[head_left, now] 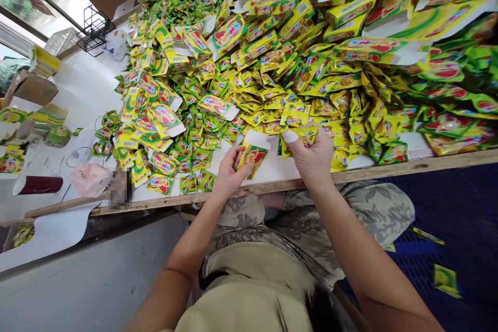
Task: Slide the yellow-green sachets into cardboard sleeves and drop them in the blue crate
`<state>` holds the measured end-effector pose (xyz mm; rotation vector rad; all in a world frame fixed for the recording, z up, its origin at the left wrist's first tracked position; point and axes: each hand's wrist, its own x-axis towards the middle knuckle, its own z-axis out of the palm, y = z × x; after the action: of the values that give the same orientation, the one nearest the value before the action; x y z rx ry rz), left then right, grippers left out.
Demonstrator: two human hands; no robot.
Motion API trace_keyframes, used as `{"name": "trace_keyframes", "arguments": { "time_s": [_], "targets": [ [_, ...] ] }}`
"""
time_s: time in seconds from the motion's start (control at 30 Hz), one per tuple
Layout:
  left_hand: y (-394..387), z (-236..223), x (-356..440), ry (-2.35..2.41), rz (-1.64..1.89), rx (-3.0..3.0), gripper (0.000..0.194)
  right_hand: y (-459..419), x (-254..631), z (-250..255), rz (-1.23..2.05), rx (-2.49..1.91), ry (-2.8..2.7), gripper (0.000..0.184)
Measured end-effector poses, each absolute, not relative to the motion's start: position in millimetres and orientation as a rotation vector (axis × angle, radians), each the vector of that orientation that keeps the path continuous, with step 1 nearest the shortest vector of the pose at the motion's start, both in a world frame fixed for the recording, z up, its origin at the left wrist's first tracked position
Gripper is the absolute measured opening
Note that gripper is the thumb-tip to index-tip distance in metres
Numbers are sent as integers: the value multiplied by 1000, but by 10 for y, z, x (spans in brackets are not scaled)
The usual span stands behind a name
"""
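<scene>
My left hand (229,174) is closed round a small yellow and green candy box (253,154) with a watermelon print, its white end flap standing up at the top. To the right, my right hand (314,158) pinches a yellow candy packet (305,136) between thumb and fingers, just above the table's front edge. A gap separates the two hands. Under and behind them lie loose yellow packets (295,113) with a pineapple print and green packets (198,150) with a watermelon print.
Filled-looking boxes (161,116) are heaped at the left, and more boxes (272,8) lie across the pile behind. A wooden edge (272,185) runs along the table front. At the left are a black wire rack (93,28), a pink bag (88,179) and a dark red roll (41,185).
</scene>
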<state>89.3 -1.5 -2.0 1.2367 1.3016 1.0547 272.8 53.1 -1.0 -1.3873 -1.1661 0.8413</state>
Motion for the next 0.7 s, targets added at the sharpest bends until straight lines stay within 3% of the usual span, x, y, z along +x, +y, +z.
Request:
{"name": "trace_keyframes", "arguments": {
  "time_s": [0.23, 0.5, 0.7],
  "targets": [
    [-51, -123, 1060, 1152, 1067, 1071, 43, 650, 2705, 140, 660, -1406, -1422, 36],
    [-84, -186, 1097, 1059, 1119, 982, 36, 612, 2753, 132, 353, -1345, -1802, 32],
    [-67, -177, 1120, 1085, 1176, 992, 32, 646, 2826, 302, 488, -1486, -2239, 26]
  ]
}}
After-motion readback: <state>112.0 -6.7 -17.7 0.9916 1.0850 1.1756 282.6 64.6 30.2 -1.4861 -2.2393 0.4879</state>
